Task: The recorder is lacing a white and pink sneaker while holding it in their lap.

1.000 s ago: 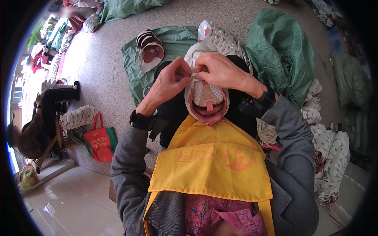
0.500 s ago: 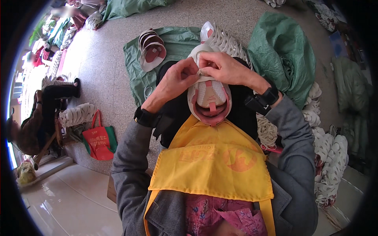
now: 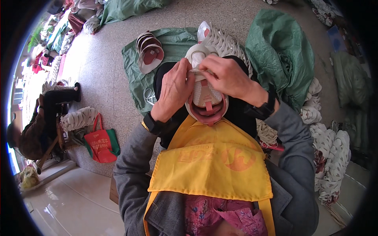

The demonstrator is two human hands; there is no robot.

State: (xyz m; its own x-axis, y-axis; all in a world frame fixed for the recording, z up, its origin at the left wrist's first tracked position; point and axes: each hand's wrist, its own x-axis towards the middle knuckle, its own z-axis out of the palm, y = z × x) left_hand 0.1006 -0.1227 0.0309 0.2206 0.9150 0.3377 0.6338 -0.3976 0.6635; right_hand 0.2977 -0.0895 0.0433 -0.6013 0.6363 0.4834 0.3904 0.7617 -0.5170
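Observation:
A white shoe upper with a pink lining (image 3: 206,103) rests on my lap above a yellow apron (image 3: 212,165). My left hand (image 3: 174,89) grips its left side, thumb and fingers pinched near the upper's top. My right hand (image 3: 225,75) pinches the same spot from the right, holding a thin white lace or strip between the two hands. Both wrists wear dark watches.
A green sheet (image 3: 141,74) on the speckled floor holds a stack of white and red uppers (image 3: 149,55). A row of white uppers (image 3: 224,41) lies beyond my hands. A green sack (image 3: 281,51) sits right. White bundles (image 3: 330,157) lie far right. A seated person (image 3: 39,122) and a red bag (image 3: 100,143) are left.
Both hands shifted slightly up the shoe upper and pinched closer together at its top. The upper sits a bit lower on my lap.

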